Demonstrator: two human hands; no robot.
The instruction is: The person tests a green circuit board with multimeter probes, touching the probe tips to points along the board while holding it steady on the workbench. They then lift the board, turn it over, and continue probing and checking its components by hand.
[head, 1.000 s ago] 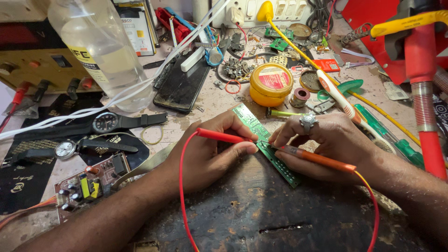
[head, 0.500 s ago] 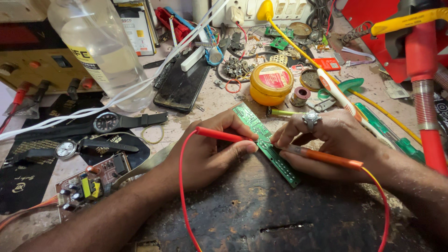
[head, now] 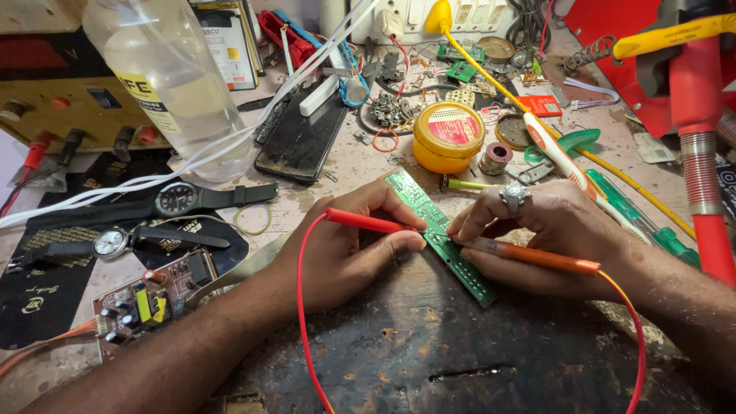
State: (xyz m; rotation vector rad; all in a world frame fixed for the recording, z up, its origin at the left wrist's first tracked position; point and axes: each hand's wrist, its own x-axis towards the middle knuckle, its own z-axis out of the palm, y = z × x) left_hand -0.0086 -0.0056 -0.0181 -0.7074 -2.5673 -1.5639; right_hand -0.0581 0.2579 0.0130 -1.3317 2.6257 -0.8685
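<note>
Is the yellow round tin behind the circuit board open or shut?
Shut: the yellow tin has its lid seated flat on top, with no gap showing.

Clear bottle (head: pixel 172 84) with yellow label, dark phone screen (head: pixel 300 139) (face up), round yellow tin (head: pixel 448 136) with red label

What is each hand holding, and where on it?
Left hand pinches a red test probe near its tip; right hand grips an orange probe mid-shaft.
</note>
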